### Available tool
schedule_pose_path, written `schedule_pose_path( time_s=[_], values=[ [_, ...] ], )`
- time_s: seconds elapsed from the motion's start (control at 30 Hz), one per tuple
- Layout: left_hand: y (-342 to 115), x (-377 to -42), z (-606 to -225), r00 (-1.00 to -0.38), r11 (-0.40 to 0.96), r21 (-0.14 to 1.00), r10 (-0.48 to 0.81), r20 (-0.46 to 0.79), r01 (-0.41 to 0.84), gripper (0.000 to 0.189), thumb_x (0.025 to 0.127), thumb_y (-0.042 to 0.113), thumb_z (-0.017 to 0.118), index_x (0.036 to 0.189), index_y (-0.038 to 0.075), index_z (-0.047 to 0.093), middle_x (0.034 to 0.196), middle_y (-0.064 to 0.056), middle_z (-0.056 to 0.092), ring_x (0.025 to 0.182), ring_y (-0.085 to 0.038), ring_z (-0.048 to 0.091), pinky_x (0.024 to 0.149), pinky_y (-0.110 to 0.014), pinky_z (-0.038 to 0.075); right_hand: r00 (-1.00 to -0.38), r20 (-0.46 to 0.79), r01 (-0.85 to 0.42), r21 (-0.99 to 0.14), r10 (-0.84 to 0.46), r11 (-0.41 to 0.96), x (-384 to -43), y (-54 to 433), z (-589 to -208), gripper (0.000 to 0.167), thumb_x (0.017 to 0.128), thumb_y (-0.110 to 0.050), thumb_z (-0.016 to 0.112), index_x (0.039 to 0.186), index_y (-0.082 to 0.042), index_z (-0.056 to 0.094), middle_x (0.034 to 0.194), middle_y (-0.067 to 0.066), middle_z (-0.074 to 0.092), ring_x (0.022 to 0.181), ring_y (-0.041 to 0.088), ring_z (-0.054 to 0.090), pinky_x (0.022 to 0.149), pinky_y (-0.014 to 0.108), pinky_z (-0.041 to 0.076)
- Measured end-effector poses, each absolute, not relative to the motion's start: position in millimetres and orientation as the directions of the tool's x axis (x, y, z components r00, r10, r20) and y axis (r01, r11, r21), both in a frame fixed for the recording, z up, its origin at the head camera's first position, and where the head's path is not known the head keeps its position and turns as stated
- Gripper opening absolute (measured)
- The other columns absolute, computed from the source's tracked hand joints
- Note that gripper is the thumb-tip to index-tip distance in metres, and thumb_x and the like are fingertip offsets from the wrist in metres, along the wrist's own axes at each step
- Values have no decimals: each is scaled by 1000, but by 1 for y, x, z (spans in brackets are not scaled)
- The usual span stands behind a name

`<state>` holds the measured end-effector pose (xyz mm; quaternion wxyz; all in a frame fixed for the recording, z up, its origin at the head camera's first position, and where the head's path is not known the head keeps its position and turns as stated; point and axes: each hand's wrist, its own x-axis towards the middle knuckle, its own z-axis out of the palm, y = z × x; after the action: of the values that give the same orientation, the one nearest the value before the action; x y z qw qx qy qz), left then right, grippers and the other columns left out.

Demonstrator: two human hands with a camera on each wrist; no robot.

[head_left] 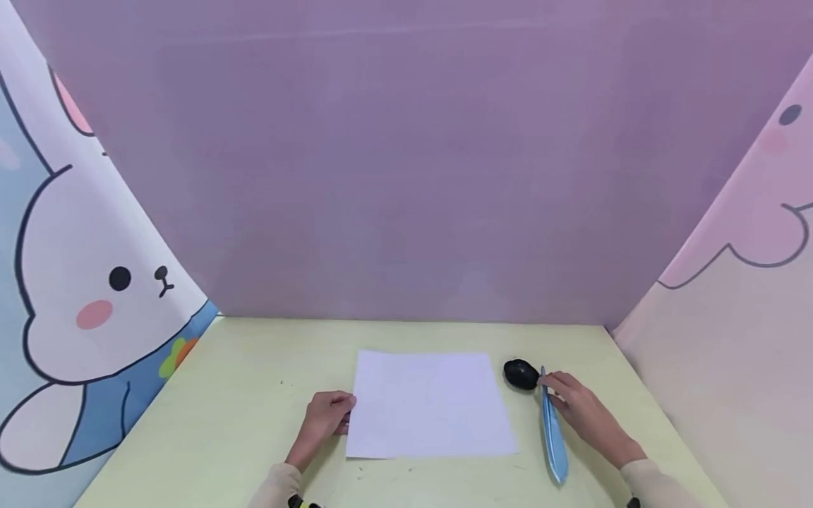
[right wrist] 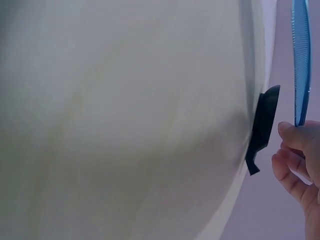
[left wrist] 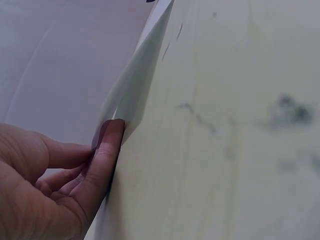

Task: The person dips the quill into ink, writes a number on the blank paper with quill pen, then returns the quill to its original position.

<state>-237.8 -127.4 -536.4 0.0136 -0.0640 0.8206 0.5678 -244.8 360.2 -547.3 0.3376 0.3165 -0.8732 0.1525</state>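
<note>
A white sheet of paper [head_left: 432, 406] lies on the table in the head view. At its left edge my left hand [head_left: 327, 415] pinches the paper between thumb and fingers. The left wrist view shows that sheet [left wrist: 132, 82] bent up off the table at the grip. To the right, my right hand [head_left: 581, 409] pinches the narrow far end of a slim blue comb-like item [head_left: 554, 444]. Fine ridges run along this blue item [right wrist: 301, 55] in the right wrist view. Just left of the right fingertips sits a black rounded object [head_left: 521, 375], its kind unclear.
The pale yellow table [head_left: 267, 367] carries a few small dark marks. A purple panel [head_left: 413, 176] rises behind it. Side walls bear cartoon prints, with a white rabbit [head_left: 95, 282] at the left.
</note>
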Motion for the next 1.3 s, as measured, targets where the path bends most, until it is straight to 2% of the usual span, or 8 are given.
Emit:
schedule_pose_path(
  time_s=[0.23,0.57,0.77,1.3],
  values=[
    [-132,-231,-538,-989,331,934,-93,-113,-137,19,100,4,64,107,-10,74,71,-5,65,62,-13,63,54,-29,61,-570,674,-651,-23,-470,758,-244,359,-562,57,55,19,90,105,-3,73,102,6,69,90,25,70,75,29,61],
    [-128,-235,-539,-990,309,943,-92,-102,-126,18,100,5,65,107,-9,75,72,-6,67,64,-13,65,56,-30,62,-632,605,-630,-37,-484,776,-247,368,-555,55,60,19,89,107,-3,73,101,7,68,90,25,69,73,34,64],
    [-128,-235,-538,-990,308,943,-93,-104,-128,18,101,5,65,107,-9,75,71,-6,66,64,-13,65,56,-30,62,-659,573,-613,-35,-487,789,-246,369,-555,52,64,18,88,108,-4,73,100,6,67,88,23,69,71,32,63],
    [-129,-241,-539,-992,333,936,-79,-98,-119,20,101,7,65,110,-8,75,75,-6,67,66,-12,64,56,-30,62,-675,547,-593,-5,-494,805,-250,369,-556,42,73,13,84,108,-6,74,102,8,68,91,26,69,68,34,63]
  ],
)
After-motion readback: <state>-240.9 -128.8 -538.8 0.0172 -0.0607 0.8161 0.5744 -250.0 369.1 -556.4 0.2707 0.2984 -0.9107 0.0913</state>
